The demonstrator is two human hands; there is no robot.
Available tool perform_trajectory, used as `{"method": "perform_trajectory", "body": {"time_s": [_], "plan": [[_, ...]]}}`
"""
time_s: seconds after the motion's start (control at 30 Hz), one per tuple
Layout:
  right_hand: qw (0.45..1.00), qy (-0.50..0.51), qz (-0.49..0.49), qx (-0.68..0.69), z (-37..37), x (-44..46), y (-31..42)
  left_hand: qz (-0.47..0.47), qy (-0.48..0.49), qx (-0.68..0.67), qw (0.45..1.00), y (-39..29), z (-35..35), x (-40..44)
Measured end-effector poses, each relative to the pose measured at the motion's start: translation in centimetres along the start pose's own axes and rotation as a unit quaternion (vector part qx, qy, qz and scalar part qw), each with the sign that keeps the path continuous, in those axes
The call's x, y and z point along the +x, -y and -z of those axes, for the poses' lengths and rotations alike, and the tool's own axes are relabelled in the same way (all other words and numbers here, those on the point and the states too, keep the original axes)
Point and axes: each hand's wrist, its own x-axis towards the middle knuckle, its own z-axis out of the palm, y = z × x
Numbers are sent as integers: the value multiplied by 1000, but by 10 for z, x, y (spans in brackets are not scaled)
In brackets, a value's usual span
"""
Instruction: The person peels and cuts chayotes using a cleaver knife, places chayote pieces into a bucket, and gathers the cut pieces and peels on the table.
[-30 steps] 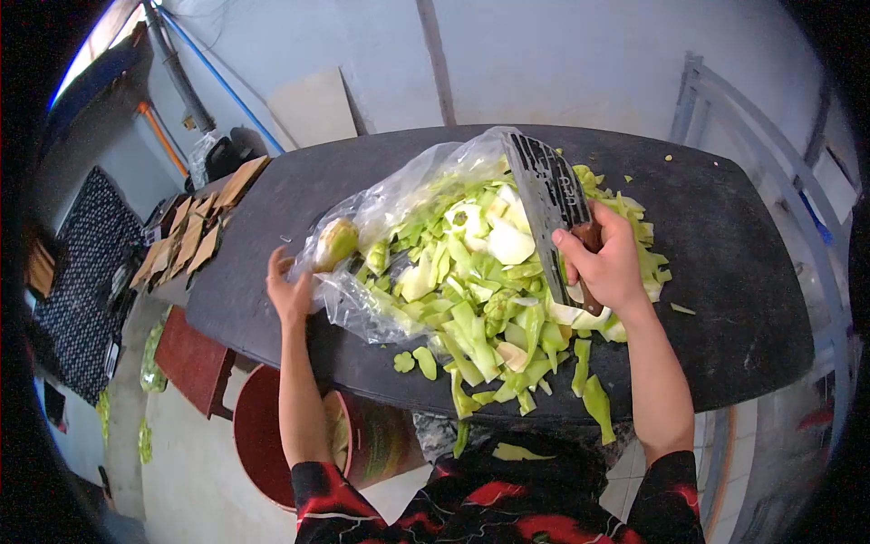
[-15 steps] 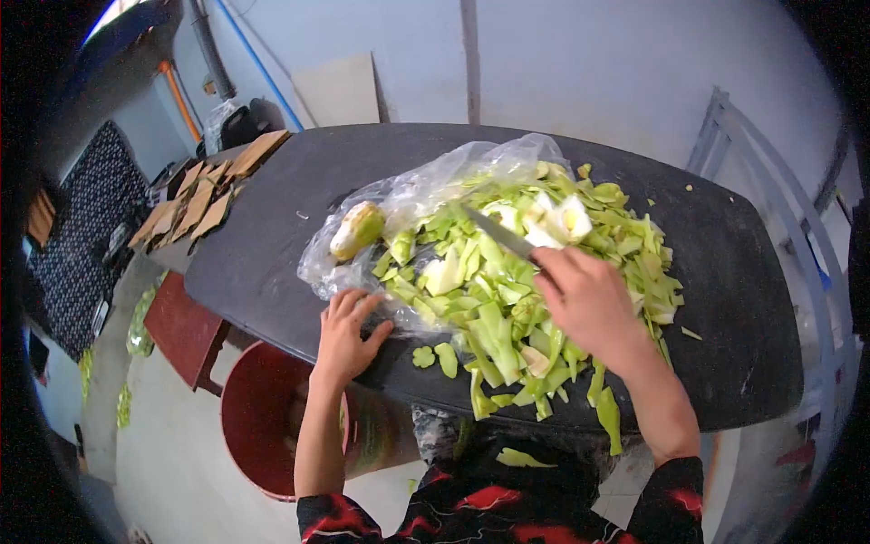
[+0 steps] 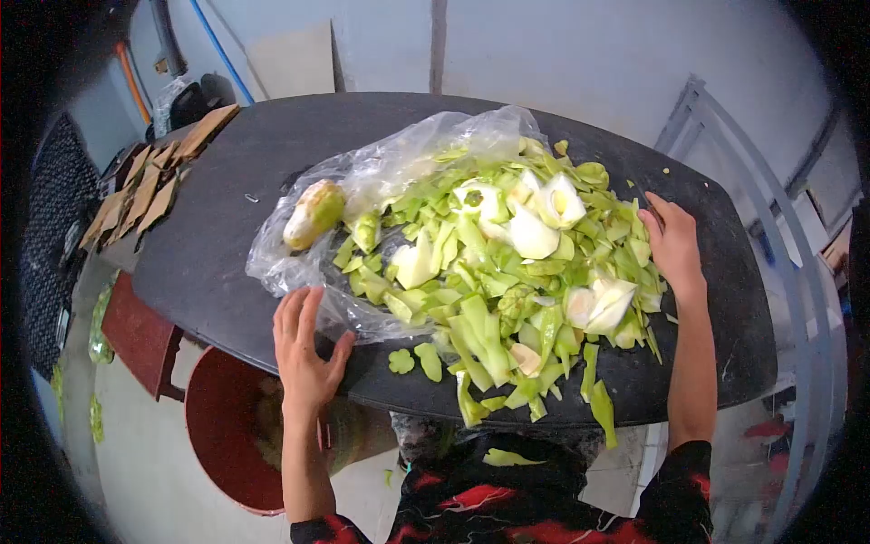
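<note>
My left hand (image 3: 306, 349) lies open at the table's near edge, fingers stretched toward a clear plastic bag (image 3: 272, 258). Just beyond it, a partly peeled pale green fruit or vegetable (image 3: 315, 213) rests on the plastic. To the right spreads a big heap of green peelings (image 3: 471, 317). White cut pieces (image 3: 533, 232) lie on top, with another white piece (image 3: 609, 306) nearer me. My right hand (image 3: 672, 238) is at the heap's right edge, fingers curled; what they hold, if anything, is hard to make out. No knife blade is distinguishable.
The dark table (image 3: 217, 218) has a rounded outline. A red tub (image 3: 227, 426) stands on the floor below its left edge, beside a red stool (image 3: 140, 335). Cardboard pieces (image 3: 145, 190) lie at far left. A grey metal frame (image 3: 770, 208) leans at right.
My right hand has moved right, from over the heap to its right edge. The knife blade visible in it earlier is out of sight. The camera view has shifted slightly.
</note>
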Motion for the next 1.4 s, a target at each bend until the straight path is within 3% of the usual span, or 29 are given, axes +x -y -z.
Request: {"method": "perform_trajectory", "body": {"time_s": [0.37, 0.53, 0.6, 0.77, 0.87, 0.93, 1.17, 1.23, 1.37, 1.4], "plan": [[994, 110, 9, -4, -21, 0, 24, 2, -37, 19, 999, 7, 0, -2], [991, 131, -2, -4, -14, -6, 28, 16, -11, 20, 1000, 4, 1, 2], [996, 65, 63, 18, -2, -10, 28, 24, 9, 17, 1000, 7, 2, 2], [999, -42, 8, -4, 31, -38, 1, 43, 49, 14, 998, 9, 1, 4], [990, -117, -77, -11, 39, -63, -39, 53, 68, 52, 995, 10, 0, 4], [961, -221, -166, 8, 32, -81, -71, 55, 76, 57, 994, 8, -1, 6], [924, -244, -295, 6, 26, -110, -113, 63, 157, 94, 981, 3, -2, 9], [933, -245, -265, 5, 21, -117, -126, 68, 179, 110, 975, 2, -3, 11], [910, -275, -302, 73, 20, -120, -134, 31, 195, 136, 971, 1, -3, 16], [920, -282, -267, 47, 19, -119, -136, 51, 170, 92, 980, -6, -2, 22]]}}
